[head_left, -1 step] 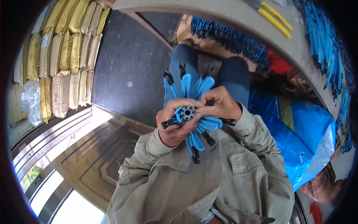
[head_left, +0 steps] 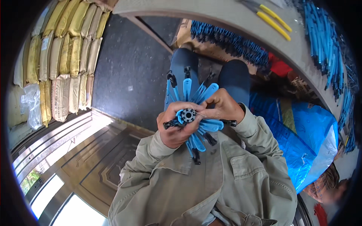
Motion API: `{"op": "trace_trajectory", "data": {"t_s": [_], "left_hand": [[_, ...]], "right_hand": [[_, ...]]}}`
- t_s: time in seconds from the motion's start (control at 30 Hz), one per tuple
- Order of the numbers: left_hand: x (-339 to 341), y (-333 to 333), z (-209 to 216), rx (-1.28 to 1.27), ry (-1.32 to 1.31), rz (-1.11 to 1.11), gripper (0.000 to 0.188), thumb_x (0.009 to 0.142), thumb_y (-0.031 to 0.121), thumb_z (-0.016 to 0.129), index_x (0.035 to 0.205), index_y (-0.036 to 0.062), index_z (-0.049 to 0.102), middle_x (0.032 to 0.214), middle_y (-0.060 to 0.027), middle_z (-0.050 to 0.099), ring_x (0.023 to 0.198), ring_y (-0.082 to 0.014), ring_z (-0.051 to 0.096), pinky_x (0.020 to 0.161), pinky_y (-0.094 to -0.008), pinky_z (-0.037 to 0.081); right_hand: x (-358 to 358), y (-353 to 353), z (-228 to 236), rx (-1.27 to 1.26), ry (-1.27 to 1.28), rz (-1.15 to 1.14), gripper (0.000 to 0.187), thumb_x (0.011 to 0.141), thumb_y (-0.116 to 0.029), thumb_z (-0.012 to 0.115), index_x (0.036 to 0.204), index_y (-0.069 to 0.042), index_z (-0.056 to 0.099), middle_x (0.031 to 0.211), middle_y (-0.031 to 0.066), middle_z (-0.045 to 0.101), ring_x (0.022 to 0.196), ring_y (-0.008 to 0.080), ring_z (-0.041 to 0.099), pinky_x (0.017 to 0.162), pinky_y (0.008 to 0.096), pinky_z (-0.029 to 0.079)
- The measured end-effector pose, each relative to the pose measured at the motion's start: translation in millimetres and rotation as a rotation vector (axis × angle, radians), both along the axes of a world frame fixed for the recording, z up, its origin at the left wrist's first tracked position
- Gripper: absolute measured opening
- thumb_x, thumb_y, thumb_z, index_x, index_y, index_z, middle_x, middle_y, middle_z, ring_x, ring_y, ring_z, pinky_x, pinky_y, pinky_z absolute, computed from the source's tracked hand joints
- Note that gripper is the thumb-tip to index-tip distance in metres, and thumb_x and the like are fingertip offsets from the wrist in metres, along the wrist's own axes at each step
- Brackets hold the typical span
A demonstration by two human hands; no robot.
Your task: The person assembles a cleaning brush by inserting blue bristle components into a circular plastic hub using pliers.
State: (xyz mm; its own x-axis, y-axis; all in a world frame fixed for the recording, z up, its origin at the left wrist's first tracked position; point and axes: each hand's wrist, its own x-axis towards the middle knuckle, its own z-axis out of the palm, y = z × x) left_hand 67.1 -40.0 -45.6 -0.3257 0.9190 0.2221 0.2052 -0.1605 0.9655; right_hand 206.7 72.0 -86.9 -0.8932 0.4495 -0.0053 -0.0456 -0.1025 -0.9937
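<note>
In front of my chest is a black, round, notched hub (head_left: 188, 116) with a hole in its middle. Blue plastic arms (head_left: 187, 88) with black ends (head_left: 210, 139) fan out from it on several sides. My left hand (head_left: 172, 130) wraps around the hub from the left, thumb and fingers closed on it. On the hub's right edge, the fingertips of my right hand (head_left: 225, 107) pinch together on what looks like a thin wire (head_left: 203, 114). Its far end is hidden by the fingers.
A grey table (head_left: 226, 12) curves across the top right, bearing yellow-handled pliers (head_left: 274, 24) and a pile of blue strips (head_left: 324, 49). More blue-and-black pieces (head_left: 226, 39) lie beyond my knees. A blue plastic sack (head_left: 298, 139) stands at my right; stacked sacks (head_left: 62, 56) are far left.
The blue arms on the far side were blurred by motion and now stand sharper, slightly shifted. Both hands keep nearly the same place and hold. The whole view has shifted slightly.
</note>
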Motion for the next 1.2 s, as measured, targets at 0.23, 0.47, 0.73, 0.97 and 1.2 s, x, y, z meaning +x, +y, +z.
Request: {"op": "trace_trajectory", "data": {"t_s": [0.23, 0.47, 0.73, 0.97, 1.2], "left_hand": [[-3, 5, -14, 0.0, 0.17, -0.017, 0.024, 0.071, 0.002, 0.073, 0.09, 0.0026, 0.058, 0.076, -0.0064, 0.064, 0.063, -0.0115, 0.062, 0.056, -0.0224, 0.047], [-4, 11, -4, -0.041, 0.098, -0.195, 0.022, 0.068, 0.003, 0.074, 0.086, 0.0025, 0.061, 0.07, -0.0042, 0.059, 0.062, -0.0116, 0.059, 0.057, -0.0228, 0.045], [-9, 6, -1, -0.067, 0.065, -0.275, 0.024, 0.066, 0.002, 0.073, 0.086, 0.0021, 0.06, 0.069, -0.0054, 0.058, 0.059, -0.0139, 0.057, 0.055, -0.0233, 0.044], [-9, 6, -8, -0.017, 0.142, -0.188, 0.023, 0.066, 0.001, 0.069, 0.087, 0.0016, 0.06, 0.069, -0.0059, 0.058, 0.058, -0.0157, 0.057, 0.055, -0.0249, 0.044], [-14, 8, -8, 0.008, 0.12, -0.199, 0.025, 0.067, 0.003, 0.071, 0.089, 0.0012, 0.06, 0.068, -0.0065, 0.057, 0.057, -0.017, 0.057, 0.054, -0.0259, 0.044]], "right_hand": [[19, 44, 63, 0.201, -0.056, 0.133, 0.011, 0.077, -0.004, 0.065, 0.087, 0.0, 0.066, 0.065, 0.0106, 0.062, 0.056, 0.0137, 0.059, 0.05, 0.026, 0.042], [17, 41, 74, 0.716, 0.208, -0.016, 0.029, 0.068, 0.001, 0.063, 0.095, -0.005, 0.068, 0.056, 0.0052, 0.053, 0.044, 0.0185, 0.048, 0.043, 0.0288, 0.035], [7, 34, 64, 0.896, 0.178, 0.05, 0.028, 0.064, -0.006, 0.067, 0.091, -0.009, 0.068, 0.057, 0.0033, 0.053, 0.045, 0.0187, 0.049, 0.041, 0.0297, 0.034], [-2, 38, 57, 0.83, 0.205, 0.088, 0.011, 0.072, -0.011, 0.068, 0.082, -0.008, 0.065, 0.059, 0.0032, 0.054, 0.05, 0.0208, 0.054, 0.044, 0.0311, 0.038], [3, 43, 72, 0.787, 0.164, 0.023, 0.011, 0.078, -0.015, 0.067, 0.083, -0.007, 0.063, 0.064, 0.0065, 0.057, 0.055, 0.0236, 0.056, 0.048, 0.0316, 0.042]]}}
